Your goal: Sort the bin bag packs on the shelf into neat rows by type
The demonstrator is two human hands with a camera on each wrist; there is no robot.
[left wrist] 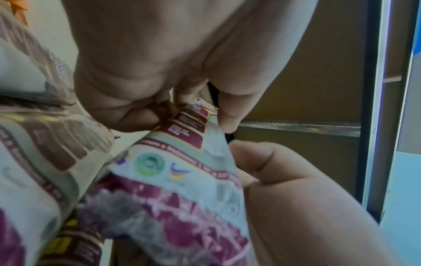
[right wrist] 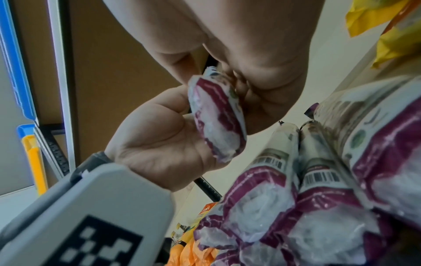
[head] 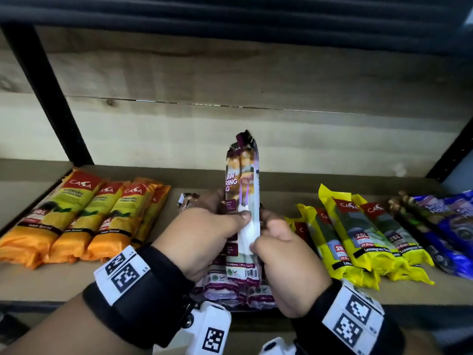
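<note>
A purple drawstring bin bag pack (head: 243, 180) stands upright above the middle of the shelf, held by both hands. My left hand (head: 230, 213) grips its lower left side, thumb on the front. My right hand (head: 263, 231) pinches its right edge just below. The left wrist view shows the same pack (left wrist: 182, 171) close up between the fingers, and the right wrist view shows its end (right wrist: 216, 117). Several more purple packs (head: 230, 285) lie flat under the hands at the shelf's front edge.
Orange lemon-scented packs (head: 76, 213) lie in a row at the left of the shelf board (head: 76, 283). Yellow packs (head: 358, 234) lie at the right, with blue packs (head: 448, 226) beyond them. A black upright post (head: 48, 93) stands at the back left.
</note>
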